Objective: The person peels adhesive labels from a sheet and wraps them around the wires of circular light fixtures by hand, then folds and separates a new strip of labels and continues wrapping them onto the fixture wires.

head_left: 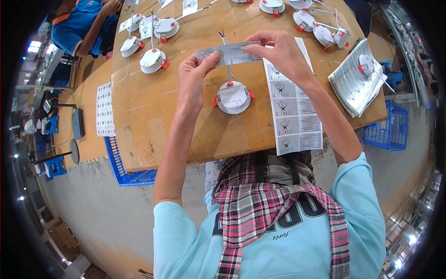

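Observation:
Between my two hands a silvery printed label [227,55] is stretched across the white cable of a downlight. My left hand [195,74] pinches the label's left end, thumb on top. The right hand [281,51] grips its other end between thumb and fingers. Below the label, the round white downlight [233,98] lies on the table, red spring clips at its sides, its cable running up behind the label to bare wire ends. Beside my right forearm lies a sheet of printed labels [297,118], partly covered by that arm.
Several white downlights [153,61] stand at the far left of the wooden table [186,139], and others [325,36] at the far right. A stack of label sheets [355,86] bears one downlight. Blue baskets [132,179] flank the table. Another person [83,30] sits at the far left.

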Motion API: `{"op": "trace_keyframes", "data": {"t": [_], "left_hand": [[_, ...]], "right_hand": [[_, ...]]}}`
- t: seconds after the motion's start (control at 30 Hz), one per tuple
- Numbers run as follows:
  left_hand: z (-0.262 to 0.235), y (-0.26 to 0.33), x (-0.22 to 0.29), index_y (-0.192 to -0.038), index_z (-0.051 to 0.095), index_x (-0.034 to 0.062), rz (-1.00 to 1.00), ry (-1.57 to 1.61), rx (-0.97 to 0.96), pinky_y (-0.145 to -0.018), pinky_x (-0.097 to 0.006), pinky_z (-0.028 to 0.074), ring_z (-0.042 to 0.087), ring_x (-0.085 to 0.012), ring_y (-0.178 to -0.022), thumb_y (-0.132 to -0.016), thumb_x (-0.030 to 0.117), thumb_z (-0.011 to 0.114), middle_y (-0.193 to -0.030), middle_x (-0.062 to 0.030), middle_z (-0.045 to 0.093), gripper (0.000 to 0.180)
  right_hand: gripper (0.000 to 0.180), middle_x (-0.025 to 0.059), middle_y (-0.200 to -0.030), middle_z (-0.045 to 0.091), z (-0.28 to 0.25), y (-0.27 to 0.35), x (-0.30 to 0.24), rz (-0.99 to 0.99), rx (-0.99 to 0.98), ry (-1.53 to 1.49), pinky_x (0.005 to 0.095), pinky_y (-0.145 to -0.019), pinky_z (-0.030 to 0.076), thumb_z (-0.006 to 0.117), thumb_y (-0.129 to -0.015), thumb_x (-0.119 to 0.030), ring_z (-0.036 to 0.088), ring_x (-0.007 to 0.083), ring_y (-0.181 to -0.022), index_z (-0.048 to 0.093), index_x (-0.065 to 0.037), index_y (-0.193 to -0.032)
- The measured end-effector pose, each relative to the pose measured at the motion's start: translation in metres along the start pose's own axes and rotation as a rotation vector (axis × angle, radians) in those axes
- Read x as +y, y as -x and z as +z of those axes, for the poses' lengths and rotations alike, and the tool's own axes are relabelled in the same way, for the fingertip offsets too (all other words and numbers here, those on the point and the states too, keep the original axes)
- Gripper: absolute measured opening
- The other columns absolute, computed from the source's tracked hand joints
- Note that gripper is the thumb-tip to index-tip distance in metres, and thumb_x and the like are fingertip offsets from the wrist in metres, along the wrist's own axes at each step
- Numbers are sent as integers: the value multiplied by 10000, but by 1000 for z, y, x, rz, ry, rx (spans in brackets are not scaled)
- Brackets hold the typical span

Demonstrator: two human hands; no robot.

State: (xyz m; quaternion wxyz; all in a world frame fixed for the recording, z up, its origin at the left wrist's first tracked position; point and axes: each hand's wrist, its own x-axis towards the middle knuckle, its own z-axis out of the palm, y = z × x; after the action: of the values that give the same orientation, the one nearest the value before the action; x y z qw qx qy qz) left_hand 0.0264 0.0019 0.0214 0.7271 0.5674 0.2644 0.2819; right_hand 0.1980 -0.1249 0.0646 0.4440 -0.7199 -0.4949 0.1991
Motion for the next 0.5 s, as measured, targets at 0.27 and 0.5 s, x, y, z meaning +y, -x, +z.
{"op": "trace_keyframes", "data": {"t": [0.27, 0.5], "left_hand": [[0, -2, -2, -1020, 638, -19, -25, 34, -7, -873, -287, 511, 638, -136, -904, -883, 139, 648, -982, -104, 674, 209], [0, -3, -3, -1038, 627, -27, -47, 78, -12, -878, -285, 513, 639, -140, -911, -890, 125, 637, -1006, -110, 668, 212]], "right_hand": [[238, 30, -828, 662, 0, 0, 1, 14, -13, 0, 254, -693, 458, 690, -827, -208, 572, 97, -785, 700, -16, -968], [232, 104, -768, 665, 4, -1, 5, -33, 49, -27, 286, -662, 473, 686, -799, -179, 594, 149, -710, 711, 10, -931]]}}
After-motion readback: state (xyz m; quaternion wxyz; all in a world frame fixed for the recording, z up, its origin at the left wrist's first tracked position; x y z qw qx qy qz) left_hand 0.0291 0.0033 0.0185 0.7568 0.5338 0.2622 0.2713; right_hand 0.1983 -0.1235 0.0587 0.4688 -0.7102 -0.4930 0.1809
